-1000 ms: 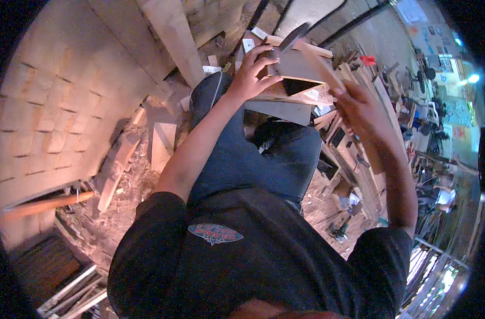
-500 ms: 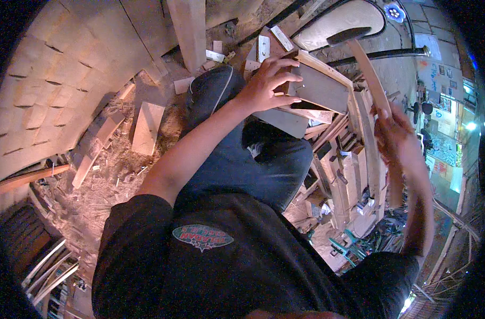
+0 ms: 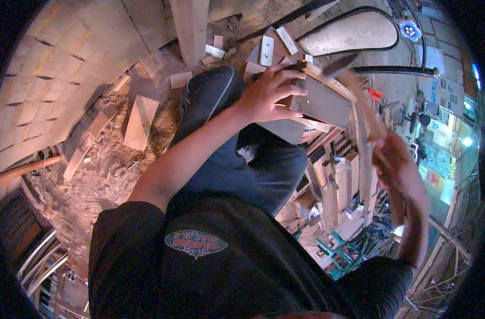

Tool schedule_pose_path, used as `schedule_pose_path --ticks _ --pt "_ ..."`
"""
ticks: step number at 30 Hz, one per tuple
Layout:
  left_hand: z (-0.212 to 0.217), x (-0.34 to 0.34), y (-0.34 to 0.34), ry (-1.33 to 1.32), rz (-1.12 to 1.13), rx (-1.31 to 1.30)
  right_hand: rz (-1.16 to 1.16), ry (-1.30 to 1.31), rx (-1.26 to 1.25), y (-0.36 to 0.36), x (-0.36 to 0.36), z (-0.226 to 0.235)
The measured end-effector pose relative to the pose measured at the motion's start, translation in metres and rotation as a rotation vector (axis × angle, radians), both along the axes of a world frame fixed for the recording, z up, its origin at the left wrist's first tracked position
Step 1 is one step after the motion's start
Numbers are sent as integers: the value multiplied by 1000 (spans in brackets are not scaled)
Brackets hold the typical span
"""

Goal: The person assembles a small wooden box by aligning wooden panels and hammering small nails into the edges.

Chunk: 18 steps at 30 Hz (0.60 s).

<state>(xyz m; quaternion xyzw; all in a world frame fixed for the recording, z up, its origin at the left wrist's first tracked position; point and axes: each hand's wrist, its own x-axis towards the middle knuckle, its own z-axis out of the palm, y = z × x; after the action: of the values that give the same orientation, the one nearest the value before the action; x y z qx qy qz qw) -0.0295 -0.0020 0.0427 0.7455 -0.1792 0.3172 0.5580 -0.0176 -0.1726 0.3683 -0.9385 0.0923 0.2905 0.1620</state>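
My left hand [image 3: 269, 94] presses down on a grey-brown wooden box-like piece [image 3: 327, 103] that rests on my raised knee, fingers spread over its near edge and top. My right hand [image 3: 396, 162] is off to the right of the piece, closed around the wooden handle of a hammer-like tool [image 3: 359, 101]. The handle slants up toward the piece's far right corner and is blurred by motion. My dark trousers [image 3: 242, 170] lie under the piece.
Wood offcuts, a short plank [image 3: 140, 121] and sawdust cover the floor at left. A square post [image 3: 190, 26] stands at the top. A white arched panel in a black frame [image 3: 349, 33] lies beyond the piece. Stacked timber [image 3: 341, 183] and a teal chair [image 3: 338, 255] are at right.
My right hand left the wooden piece, swung out to the right and now holds the tool's handle raised. My left hand has stayed on the piece.
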Motion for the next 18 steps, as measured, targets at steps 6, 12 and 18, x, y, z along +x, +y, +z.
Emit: schedule_pose_path --ticks 6,12,18 --pt "-2 -1 0 12 16 20 -102 -5 -6 16 18 11" --pt "-4 4 0 -5 11 28 -35 131 16 9 13 3" --pt "-4 5 0 -17 29 20 -107 34 63 25 25 16"
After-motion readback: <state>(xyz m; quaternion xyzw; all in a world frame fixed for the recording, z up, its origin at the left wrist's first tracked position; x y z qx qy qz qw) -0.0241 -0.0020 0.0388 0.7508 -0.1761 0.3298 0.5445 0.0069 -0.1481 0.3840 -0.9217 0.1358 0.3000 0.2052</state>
